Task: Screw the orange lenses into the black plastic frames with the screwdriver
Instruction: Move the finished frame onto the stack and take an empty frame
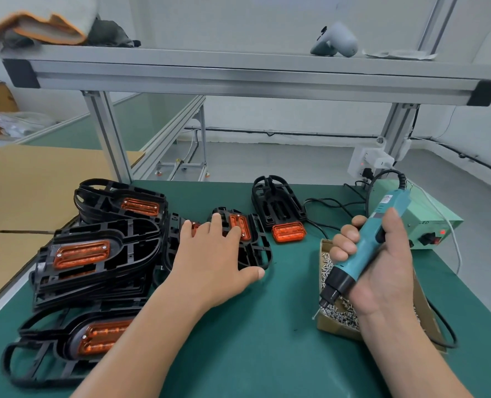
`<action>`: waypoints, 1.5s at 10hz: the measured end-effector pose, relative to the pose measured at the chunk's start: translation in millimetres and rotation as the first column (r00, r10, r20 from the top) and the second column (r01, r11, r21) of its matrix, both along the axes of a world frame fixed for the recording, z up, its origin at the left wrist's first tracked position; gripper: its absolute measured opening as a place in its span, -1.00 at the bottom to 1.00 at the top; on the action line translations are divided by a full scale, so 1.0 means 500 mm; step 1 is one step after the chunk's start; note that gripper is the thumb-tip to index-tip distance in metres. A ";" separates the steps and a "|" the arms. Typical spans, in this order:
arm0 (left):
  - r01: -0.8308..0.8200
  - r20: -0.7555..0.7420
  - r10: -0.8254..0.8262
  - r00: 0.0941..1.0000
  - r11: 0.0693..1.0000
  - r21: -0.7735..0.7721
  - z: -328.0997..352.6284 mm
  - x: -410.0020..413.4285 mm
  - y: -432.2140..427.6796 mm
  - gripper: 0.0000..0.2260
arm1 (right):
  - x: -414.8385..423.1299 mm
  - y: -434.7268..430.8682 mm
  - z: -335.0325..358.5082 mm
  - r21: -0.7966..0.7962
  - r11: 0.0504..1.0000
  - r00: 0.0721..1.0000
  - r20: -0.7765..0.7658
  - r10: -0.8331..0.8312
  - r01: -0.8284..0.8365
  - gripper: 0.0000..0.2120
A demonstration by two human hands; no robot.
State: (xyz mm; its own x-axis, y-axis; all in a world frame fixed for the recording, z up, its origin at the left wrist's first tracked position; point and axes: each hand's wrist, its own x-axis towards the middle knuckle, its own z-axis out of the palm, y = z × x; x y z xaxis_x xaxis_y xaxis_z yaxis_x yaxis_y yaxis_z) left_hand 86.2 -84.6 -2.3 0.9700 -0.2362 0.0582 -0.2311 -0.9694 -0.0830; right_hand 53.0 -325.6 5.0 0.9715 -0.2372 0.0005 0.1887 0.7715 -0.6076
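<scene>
A green-matted table [267, 340] was seen. At its left, a stack of black plastic frames [94, 254] was piled, orange lenses [80, 254] being fitted in the top ones. One frame [257, 248] was laid flat at the centre with a lens [240, 225] seated in it. Beyond it an empty frame [277, 203] was placed, a loose lens [288, 231] just beside its near end.

The left hand [212, 259] was spread flat on the centre frame, fingers straight, one fingertip touching its lens. The teal screwdriver [363, 244] was gripped by the right hand [382, 268], tip down over a cardboard box [332, 328] of screws [343, 311].

"LED" could be read on the pale green power unit [428, 214]; the screwdriver's label was too blurred.
</scene>
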 end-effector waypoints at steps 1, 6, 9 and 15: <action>-0.004 0.010 0.005 1.000 1.000 -0.014 0.003 -0.001 -0.005 -0.11 | 0.000 -0.001 0.000 0.001 1.000 1.000 0.000 -0.002 0.002 -0.60; -0.005 0.058 0.023 0.998 0.953 -0.303 0.075 -0.001 0.041 -0.44 | 0.002 -0.006 -0.004 0.003 1.000 1.000 0.008 -0.009 0.009 -0.61; 0.087 0.172 -0.036 0.985 0.950 -0.299 0.110 0.114 -0.068 -0.81 | 0.004 -0.009 -0.004 0.011 1.000 1.000 0.014 -0.004 0.004 -0.61; 0.107 -0.010 -0.108 0.994 0.994 -0.035 0.048 0.348 -0.171 -0.97 | 0.015 -0.012 -0.025 -0.020 0.999 0.999 0.021 0.030 -0.030 -0.60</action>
State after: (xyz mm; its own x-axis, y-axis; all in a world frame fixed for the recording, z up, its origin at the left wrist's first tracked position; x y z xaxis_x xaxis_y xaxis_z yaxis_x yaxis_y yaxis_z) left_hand 260.3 -170.2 21.7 0.9397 -0.3372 0.0563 -0.3349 -0.9411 -0.0466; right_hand 60.5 -331.6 -7.4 0.9779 -0.2076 0.0259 0.1788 0.7648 -0.6190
